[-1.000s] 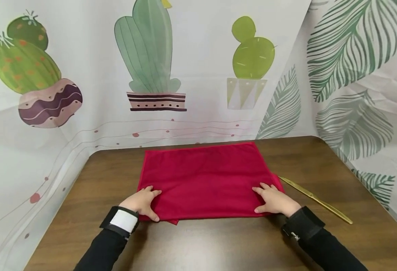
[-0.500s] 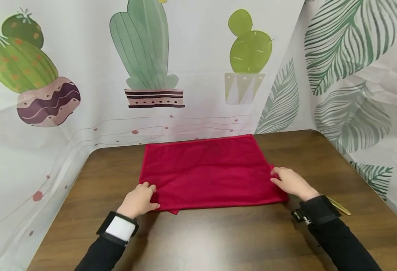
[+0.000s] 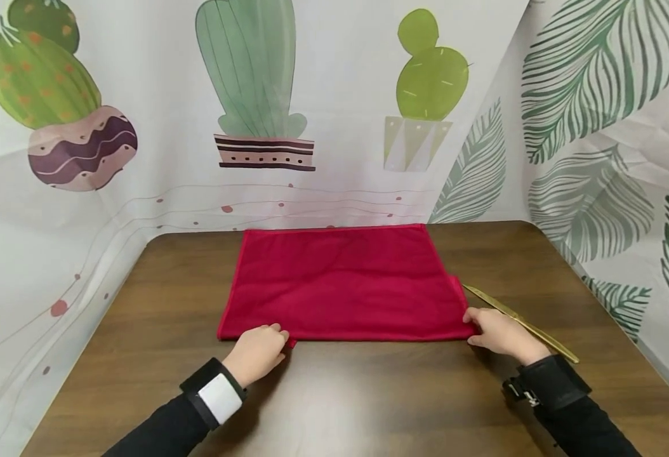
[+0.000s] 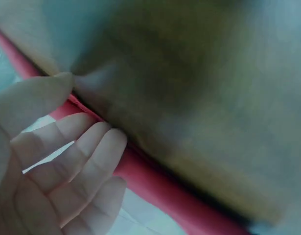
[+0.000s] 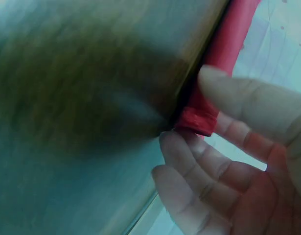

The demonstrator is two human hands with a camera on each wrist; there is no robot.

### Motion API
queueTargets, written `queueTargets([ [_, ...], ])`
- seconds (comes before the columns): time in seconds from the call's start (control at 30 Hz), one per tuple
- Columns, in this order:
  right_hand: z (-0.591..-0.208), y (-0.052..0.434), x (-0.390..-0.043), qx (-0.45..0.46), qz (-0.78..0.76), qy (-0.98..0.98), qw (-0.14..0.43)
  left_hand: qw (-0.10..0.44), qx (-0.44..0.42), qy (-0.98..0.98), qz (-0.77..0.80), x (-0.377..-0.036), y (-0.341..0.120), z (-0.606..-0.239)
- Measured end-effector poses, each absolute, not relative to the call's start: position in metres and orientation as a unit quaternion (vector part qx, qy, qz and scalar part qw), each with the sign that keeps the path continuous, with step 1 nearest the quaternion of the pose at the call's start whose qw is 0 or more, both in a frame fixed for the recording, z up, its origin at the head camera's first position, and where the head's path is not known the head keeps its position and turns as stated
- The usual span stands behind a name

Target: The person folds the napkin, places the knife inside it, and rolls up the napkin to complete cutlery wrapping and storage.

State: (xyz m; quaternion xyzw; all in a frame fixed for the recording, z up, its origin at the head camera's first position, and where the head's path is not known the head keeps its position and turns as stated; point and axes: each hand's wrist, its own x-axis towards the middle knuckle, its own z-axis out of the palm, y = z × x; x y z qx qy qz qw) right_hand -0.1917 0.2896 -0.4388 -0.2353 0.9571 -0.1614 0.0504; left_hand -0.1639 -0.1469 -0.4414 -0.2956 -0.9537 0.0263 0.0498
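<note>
Left hand: the left hand (image 3: 257, 352) lies low on the surface (image 3: 369, 406), at the near left corner of the red cloth (image 3: 343, 282).
Left fingers: the fingers (image 4: 86, 156) are bent and pinch the cloth's edge with the thumb.
Right hand: the right hand (image 3: 500, 333) sits at the near right corner.
Right fingers: the fingers (image 5: 199, 181) are bent, with the thumb on top, pinching the corner.
Red cloth: folded and flat in the middle of the surface.
Gold knife: the gold knife (image 3: 520, 324) lies just beside the right hand.
</note>
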Motion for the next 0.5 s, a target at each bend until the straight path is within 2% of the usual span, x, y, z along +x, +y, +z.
queueTargets([
  [0.13, -0.439, 0.289, -0.193, -0.252, -0.162, 0.954, 0.026, 0.053, -0.307, -0.949, 0.037, -0.17, -0.138, -0.442],
  [0.27, -0.434, 0.287, -0.195, -0.244, -0.198, 0.949, -0.024, 0.054, -0.309, -0.949, 0.036, -0.174, -0.132, -0.444],
  [0.5, -0.4, 0.278, -0.21, -0.187, -0.308, 0.93, -0.072, 0.069, -0.338, -0.937, 0.061, -0.175, -0.133, -0.444],
])
